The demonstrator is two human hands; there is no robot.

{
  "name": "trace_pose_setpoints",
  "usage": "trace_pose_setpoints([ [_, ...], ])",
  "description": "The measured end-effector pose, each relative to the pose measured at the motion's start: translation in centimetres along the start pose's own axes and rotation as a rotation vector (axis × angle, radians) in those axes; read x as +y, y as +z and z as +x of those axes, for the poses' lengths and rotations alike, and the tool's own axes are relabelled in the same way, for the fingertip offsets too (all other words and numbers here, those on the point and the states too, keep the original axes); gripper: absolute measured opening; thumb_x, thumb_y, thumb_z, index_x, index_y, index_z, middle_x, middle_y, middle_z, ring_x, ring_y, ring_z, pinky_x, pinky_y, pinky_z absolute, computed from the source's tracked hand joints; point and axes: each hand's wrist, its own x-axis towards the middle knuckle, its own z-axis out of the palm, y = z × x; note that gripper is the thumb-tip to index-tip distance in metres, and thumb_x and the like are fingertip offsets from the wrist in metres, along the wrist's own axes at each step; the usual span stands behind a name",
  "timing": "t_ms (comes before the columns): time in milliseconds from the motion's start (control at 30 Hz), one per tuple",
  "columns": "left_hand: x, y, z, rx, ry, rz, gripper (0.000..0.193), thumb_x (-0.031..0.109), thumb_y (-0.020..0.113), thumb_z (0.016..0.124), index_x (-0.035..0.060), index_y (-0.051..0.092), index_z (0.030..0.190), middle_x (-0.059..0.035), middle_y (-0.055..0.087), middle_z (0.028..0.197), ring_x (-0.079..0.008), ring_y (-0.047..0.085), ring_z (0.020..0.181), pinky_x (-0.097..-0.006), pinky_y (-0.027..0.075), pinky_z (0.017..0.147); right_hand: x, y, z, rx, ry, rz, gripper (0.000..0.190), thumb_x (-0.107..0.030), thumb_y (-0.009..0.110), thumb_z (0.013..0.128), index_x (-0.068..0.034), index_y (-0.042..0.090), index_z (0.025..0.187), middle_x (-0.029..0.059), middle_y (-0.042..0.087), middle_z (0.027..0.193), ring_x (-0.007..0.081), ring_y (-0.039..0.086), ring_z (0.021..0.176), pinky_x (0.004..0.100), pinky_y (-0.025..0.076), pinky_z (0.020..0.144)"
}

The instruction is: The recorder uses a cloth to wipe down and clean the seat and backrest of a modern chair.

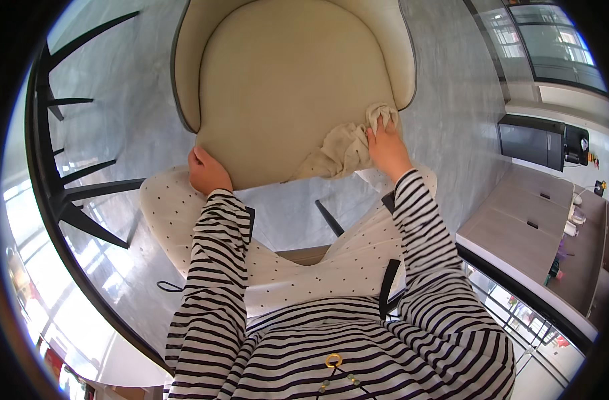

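Before me stands a beige upholstered chair (294, 85), its seat facing up and its padded sides edged with dark piping. My left hand (209, 171) grips the front left corner of the seat, fingers curled around the edge. At the front right of the seat, my right hand (388, 150) holds a crumpled beige cloth (342, 150) by its bunched end. The rest of the cloth lies in folds on the seat and reaches its front edge. My fingertips are partly hidden in the cloth.
Glossy grey floor tiles (449, 125) surround the chair. A table with dark legs (97, 190) curves along the left. At the right are a black appliance (532, 142) and a cabinet (514, 220) with small items on top. My knees flank the seat's front.
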Motion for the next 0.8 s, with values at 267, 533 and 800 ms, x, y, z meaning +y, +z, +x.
trace_pose_setpoints([
  [267, 0.3, 0.0, -0.2, 0.01, 0.014, 0.071, 0.043, 0.041, 0.036, 0.089, 0.0061, 0.06, 0.098, -0.015, 0.063, 0.091, -0.0352, 0.059, 0.082, -0.04, 0.046, 0.072, 1.2, 0.8, 9.3, 0.112, -0.057, 0.013, 0.062, -0.036, 0.03, 0.091, 0.008, 0.023, 0.133, 0.0326, 0.023, 0.136, 0.0378, 0.016, 0.131, 0.0408, 0.015, 0.107],
  [533, 0.7, 0.4, 0.1, 0.016, 0.031, 0.089, 0.046, 0.04, 0.036, 0.087, 0.0032, 0.06, 0.1, -0.0156, 0.064, 0.09, -0.0348, 0.059, 0.083, -0.0399, 0.045, 0.074, 1.5, -0.9, 8.4, 0.087, 0.0, 0.097, 0.057, -0.034, 0.035, 0.09, 0.007, 0.032, 0.129, 0.0311, 0.032, 0.131, 0.0423, 0.033, 0.121, 0.0425, 0.028, 0.102],
  [800, 0.2, -0.4, 0.6, 0.028, 0.07, 0.077, 0.046, 0.039, 0.037, 0.087, 0.0016, 0.062, 0.097, -0.0162, 0.064, 0.093, -0.0339, 0.059, 0.085, -0.0392, 0.045, 0.076, -1.8, 4.1, -5.8, 0.171, 0.157, 0.147, 0.054, -0.027, 0.043, 0.088, 0.012, 0.035, 0.124, 0.0363, 0.031, 0.128, 0.0435, 0.031, 0.122, 0.0438, 0.025, 0.103],
])
